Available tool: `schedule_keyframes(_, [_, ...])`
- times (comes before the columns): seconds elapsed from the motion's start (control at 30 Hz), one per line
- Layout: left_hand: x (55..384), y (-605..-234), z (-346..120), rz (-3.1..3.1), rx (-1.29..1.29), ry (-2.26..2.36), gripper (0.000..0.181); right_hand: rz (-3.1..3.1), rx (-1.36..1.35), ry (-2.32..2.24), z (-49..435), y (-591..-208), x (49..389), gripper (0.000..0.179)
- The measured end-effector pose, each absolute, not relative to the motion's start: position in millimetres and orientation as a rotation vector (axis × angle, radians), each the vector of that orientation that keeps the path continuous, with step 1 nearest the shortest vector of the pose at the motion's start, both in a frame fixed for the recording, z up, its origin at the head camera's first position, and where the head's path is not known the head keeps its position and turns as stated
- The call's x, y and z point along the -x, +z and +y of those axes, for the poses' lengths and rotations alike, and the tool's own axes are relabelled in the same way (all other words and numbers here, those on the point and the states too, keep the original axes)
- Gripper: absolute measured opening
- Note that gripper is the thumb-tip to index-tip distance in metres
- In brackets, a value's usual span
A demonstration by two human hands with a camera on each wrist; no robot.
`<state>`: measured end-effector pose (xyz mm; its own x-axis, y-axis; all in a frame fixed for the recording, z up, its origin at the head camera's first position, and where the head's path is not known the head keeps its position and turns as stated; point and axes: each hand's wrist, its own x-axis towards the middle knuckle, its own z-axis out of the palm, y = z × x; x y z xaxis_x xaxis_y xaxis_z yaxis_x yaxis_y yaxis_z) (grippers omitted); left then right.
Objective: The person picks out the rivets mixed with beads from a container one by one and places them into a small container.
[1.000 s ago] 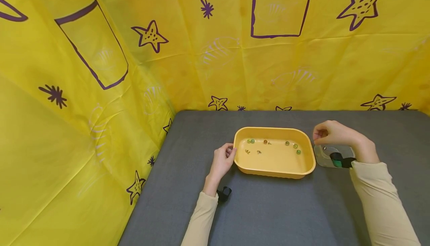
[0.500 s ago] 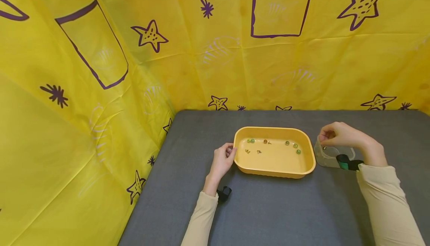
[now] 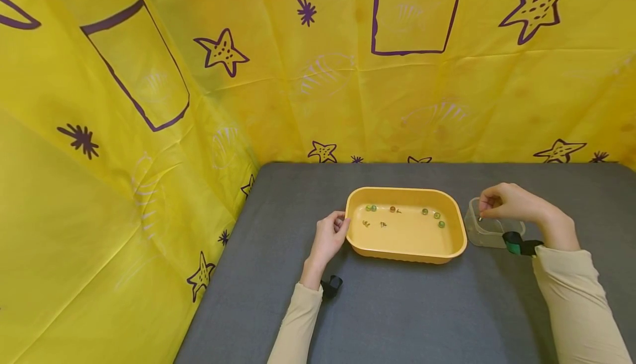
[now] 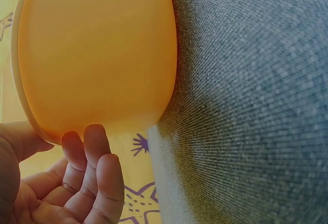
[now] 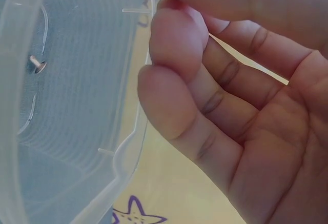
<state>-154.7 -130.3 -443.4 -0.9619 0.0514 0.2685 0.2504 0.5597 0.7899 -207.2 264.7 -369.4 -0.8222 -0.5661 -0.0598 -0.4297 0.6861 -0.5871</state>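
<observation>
My left hand (image 3: 332,237) holds the left end of a yellow plastic tub (image 3: 412,242). In the left wrist view the thumb lies at its rim and the fingertips (image 4: 95,137) meet its outer wall. Several glass marbles (image 3: 441,224), mostly green, and a few small gold tacks (image 3: 383,225) lie in the tub. My right hand (image 3: 512,204), fingertips drawn together, is over a clear plastic box (image 3: 489,239). In the right wrist view a metal tack (image 5: 37,65) lies in the box, apart from the fingers (image 5: 169,101). I cannot tell whether the fingertips pinch anything.
The tub and the box stand side by side on a grey cloth-covered table (image 3: 397,309). Behind the table and along its left side hangs a yellow curtain (image 3: 323,104) with purple starfish drawings. Each wrist wears a dark strap (image 3: 521,243).
My right hand has moved right, from beside the tub's right end to over the clear box. The left hand and the tub have stayed in place.
</observation>
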Motion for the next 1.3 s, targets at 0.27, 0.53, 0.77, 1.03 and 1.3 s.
schedule_keyframes(0.27, [155.4,-442.6,-131.5,-2.583,0.255,-1.351,0.018,2.686,0.789,-0.809,265.3,-371.1,205.5,0.011])
schedule_keyframes(0.53, [155.6,-441.9,-131.7,-2.586,0.259,-1.347,0.019,2.715,0.781,-0.81,266.7,-372.6,204.2,0.012])
schedule_keyframes(0.77, [155.3,-441.1,-131.5,-2.583,0.268,-1.352,0.02,2.725,0.781,-0.81,267.8,-373.5,203.3,0.012])
schedule_keyframes(1.03, [155.3,-441.9,-131.4,-2.586,0.268,-1.352,0.021,2.747,0.792,-0.81,268.9,-375.6,202.6,0.013])
schedule_keyframes(1.3, [154.6,-443.4,-130.9,-2.583,0.266,-1.363,0.021,2.767,0.798,-0.796,271.1,-379.6,201.4,0.013])
